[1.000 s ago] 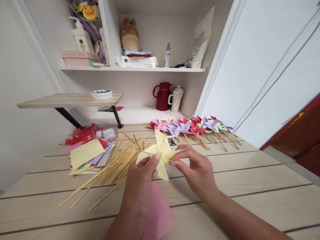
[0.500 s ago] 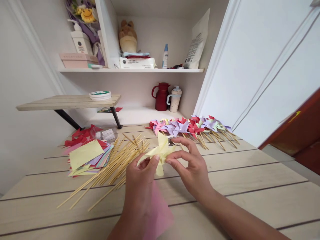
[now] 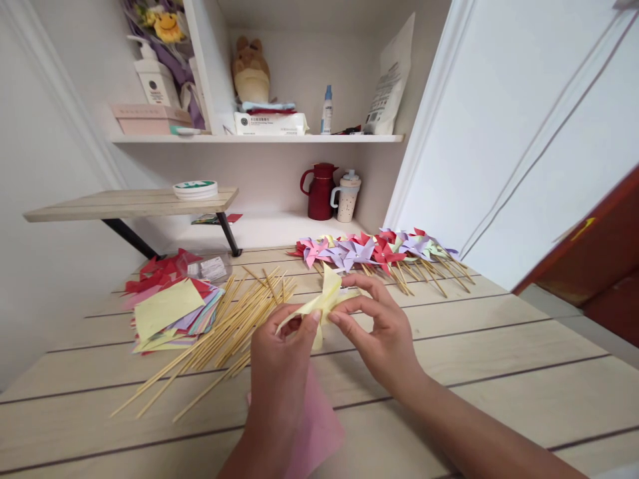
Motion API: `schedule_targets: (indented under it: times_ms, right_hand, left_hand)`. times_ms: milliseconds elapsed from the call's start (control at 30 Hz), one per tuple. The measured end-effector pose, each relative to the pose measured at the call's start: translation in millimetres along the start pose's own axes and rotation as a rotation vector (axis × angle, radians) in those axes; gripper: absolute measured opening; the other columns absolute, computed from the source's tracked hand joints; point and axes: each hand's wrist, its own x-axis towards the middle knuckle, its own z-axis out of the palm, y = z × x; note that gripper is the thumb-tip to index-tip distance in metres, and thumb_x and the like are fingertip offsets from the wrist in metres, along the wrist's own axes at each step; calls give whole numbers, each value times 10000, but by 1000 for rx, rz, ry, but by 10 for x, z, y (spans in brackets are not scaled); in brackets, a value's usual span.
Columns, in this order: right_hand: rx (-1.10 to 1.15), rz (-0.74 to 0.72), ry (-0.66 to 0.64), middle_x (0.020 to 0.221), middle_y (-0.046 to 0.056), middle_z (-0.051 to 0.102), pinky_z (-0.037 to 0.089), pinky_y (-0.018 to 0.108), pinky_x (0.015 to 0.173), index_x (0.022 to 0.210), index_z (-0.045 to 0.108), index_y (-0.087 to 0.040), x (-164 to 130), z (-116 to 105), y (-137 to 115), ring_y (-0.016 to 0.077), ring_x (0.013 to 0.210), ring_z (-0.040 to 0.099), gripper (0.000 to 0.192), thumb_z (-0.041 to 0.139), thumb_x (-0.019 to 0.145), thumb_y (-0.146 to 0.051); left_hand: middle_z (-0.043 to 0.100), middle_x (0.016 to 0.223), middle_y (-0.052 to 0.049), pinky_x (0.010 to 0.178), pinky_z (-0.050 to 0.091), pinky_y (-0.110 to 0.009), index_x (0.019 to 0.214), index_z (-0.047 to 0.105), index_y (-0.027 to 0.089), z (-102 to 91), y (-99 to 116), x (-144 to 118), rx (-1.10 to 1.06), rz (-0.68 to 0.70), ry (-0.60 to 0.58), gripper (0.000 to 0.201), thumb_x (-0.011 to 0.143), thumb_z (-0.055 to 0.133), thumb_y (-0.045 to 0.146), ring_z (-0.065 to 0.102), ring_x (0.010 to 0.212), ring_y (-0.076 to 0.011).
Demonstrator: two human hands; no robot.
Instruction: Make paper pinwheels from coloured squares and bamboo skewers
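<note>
Both hands hold a yellow paper pinwheel [image 3: 323, 303] above the tabletop [image 3: 499, 372]: the left hand [image 3: 279, 362] pinches its near edge between thumb and fingers, and the right hand [image 3: 382, 332] is closed on its right side. A pink sheet [image 3: 319, 432] lies under the left wrist, seemingly flat, with wooden sticks [image 3: 224, 332] and stacked coloured paper [image 3: 170, 313] to the left and finished pinwheels [image 3: 374, 253] behind.

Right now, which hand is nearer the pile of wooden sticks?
Left. The left hand holds the yellow paper pinwheel right beside the near end of the wooden sticks. The right hand grips the pinwheel's other side, farther from the sticks.
</note>
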Motion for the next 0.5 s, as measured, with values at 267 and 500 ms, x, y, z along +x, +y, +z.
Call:
schedule_targets:
  times_ms: [267,500]
  right_hand:
    - [6,13,10,1128,64,621,461,404,966,765,698,-230,-3,-4,0,230,1090,603,80,715,842,-217]
    - [7,4,9,1117,68,622,471,408,951,761,697,-232,3,0,-1,234,1078,608,78,720,833,-212]
  left_hand:
    - [719,817,-54,675,464,-238,818,763,164,-24,-26,18,46,12,-37,175,713,765,304,618,751,-157]
    - [705,768,-43,665,474,-240,816,773,165,-32,-22,-1,15,-3,-35,198,693,782,320,623,736,-159]
